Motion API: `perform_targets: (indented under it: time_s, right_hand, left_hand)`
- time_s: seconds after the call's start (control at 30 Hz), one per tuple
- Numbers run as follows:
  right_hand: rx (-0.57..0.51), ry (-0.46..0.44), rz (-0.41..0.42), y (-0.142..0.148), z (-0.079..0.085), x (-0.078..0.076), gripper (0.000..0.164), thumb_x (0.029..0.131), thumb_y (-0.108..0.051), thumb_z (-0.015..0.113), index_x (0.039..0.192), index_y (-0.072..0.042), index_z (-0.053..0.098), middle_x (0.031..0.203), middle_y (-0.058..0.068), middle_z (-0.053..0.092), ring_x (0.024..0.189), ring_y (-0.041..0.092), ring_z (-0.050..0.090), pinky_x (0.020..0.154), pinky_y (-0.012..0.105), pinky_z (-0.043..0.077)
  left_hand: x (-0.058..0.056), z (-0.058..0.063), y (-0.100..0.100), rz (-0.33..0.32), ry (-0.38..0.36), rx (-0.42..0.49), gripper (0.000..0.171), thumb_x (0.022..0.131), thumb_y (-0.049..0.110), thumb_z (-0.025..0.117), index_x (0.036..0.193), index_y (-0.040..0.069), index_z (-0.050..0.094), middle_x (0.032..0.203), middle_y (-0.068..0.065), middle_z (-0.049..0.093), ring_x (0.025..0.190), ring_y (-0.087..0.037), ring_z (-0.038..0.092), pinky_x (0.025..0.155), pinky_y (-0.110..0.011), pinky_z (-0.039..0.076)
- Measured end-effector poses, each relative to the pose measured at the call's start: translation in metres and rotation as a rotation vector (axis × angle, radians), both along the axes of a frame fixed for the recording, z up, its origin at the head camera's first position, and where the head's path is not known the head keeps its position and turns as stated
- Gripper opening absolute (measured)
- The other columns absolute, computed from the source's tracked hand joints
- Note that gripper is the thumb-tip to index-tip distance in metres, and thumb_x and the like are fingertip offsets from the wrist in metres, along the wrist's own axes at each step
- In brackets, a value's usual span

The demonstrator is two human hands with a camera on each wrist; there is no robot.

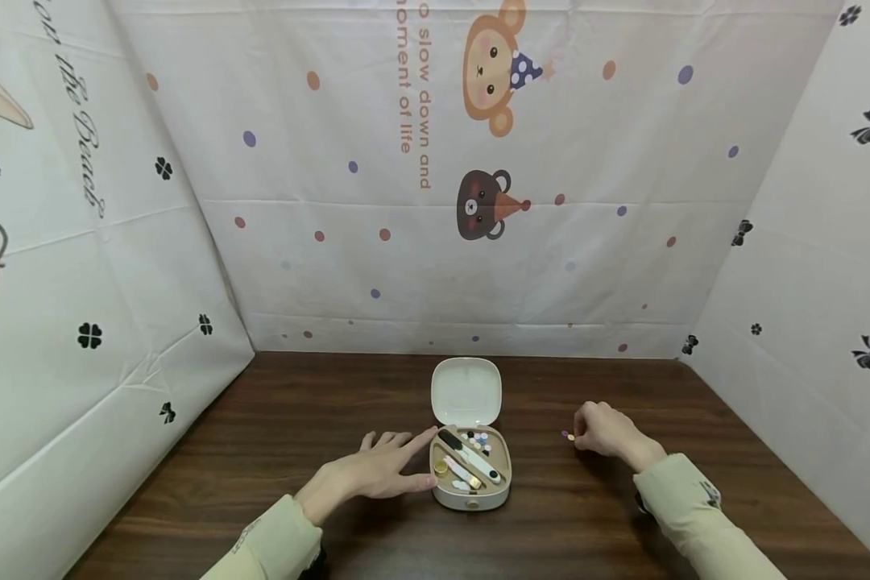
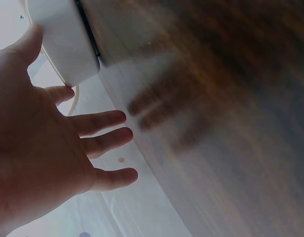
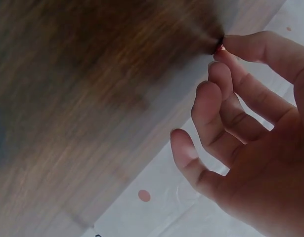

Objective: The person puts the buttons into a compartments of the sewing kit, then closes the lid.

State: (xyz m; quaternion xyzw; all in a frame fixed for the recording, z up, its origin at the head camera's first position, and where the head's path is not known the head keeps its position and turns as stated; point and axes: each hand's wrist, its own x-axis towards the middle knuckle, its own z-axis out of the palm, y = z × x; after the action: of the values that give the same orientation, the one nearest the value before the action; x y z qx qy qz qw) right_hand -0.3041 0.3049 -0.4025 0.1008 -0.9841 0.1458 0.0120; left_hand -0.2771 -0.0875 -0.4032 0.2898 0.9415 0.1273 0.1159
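Note:
A small white sewing box [image 1: 472, 501] stands with its lid [image 1: 466, 392] raised. Inside lie a black-and-white tool [image 1: 470, 456], small buttons [image 1: 477, 441] and a gold ring-like piece [image 1: 441, 467]. My left hand [image 1: 387, 469], fingers spread, touches the box's left side with thumb and index finger; the left wrist view shows both against the white wall [image 2: 67, 44]. Off to the right, my right hand [image 1: 609, 432] pinches a tiny reddish button [image 3: 220, 48] between thumb and index finger at the tabletop. Purple and yellow buttons [image 1: 570, 437] lie beside those fingertips.
The dark wooden table [image 1: 319, 403] meets a patterned white cloth [image 1: 362, 266] at the back. More cloth hangs along the left [image 1: 116, 354] and right [image 1: 805, 306] sides.

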Motion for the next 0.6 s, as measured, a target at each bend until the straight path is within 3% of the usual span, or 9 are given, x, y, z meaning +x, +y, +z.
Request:
perform_targets:
  time_s: [0.6]
  right_hand:
    - [0.038,-0.029,0.003,0.0009,-0.0009,-0.0066,0.014,0.072,-0.016,0.074,0.066,-0.014,0.061,0.064,-0.002,0.057,0.057,0.014,0.050,0.055,0.031,0.040]
  left_hand:
    - [0.0005,0.0021,0.0006,0.006,0.001,-0.004,0.080,0.090,0.071,0.042,0.155,0.031,0.018,0.150,-0.016,0.040,0.139,-0.036,0.035,0.110,-0.068,0.018]
